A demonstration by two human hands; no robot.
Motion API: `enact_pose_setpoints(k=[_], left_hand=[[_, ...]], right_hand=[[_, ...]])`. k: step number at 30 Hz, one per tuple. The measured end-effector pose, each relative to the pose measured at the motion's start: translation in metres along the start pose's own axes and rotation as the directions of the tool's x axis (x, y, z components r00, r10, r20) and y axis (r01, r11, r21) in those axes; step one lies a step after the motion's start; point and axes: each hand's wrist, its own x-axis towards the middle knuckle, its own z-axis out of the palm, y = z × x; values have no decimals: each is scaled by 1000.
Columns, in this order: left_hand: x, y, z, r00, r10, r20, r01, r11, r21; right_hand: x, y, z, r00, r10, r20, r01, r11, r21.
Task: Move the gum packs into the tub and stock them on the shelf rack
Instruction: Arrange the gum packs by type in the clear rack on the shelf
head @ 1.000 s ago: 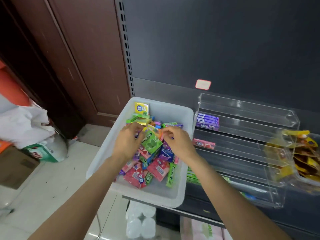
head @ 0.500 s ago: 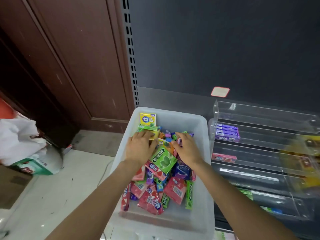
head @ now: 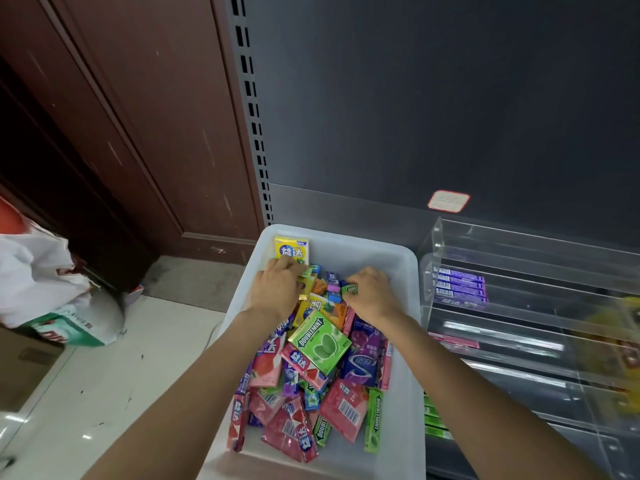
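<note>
Green box (head: pixel 319 342), tub centre: "DOUBLEMINT". Green stick pack (head: pixel 374 420), near right in tub: "DOUBLEMINT" lengthwise. Yellow box (head: pixel 291 250), far left corner of tub: "益达". Red-white pack (head: pixel 304 365), under green box: "益达". Red stick pack (head: pixel 237 420), near left: "益达". Purple packs (head: pixel 460 288) on rack: print illegible.

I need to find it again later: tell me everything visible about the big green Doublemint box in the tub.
The flat green cardboard Doublemint box has a white-lettered logo band and a leaf picture. It lies face up, turned diagonally, on top of the heap of gum packs in the white plastic tub, between both forearms. Neither hand touches it.
</note>
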Motion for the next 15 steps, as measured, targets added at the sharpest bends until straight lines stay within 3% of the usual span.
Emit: enact_pose_setpoints(k=[5, 10, 15], left_hand=[[8, 0, 2, 999, 1, -54, 2, 998, 62], [12, 0, 2, 995, 13, -102, -12, 1000, 10], [10, -1, 1, 982, 126, -138, -118, 991, 64]], right_hand=[[-2, 2, -1, 995, -40, -94, 38, 999, -27], [-10, 3, -1, 979, -104, -176, 106, 994, 0], [-18, -1, -7, 957, -122, -263, 145, 987, 69]])
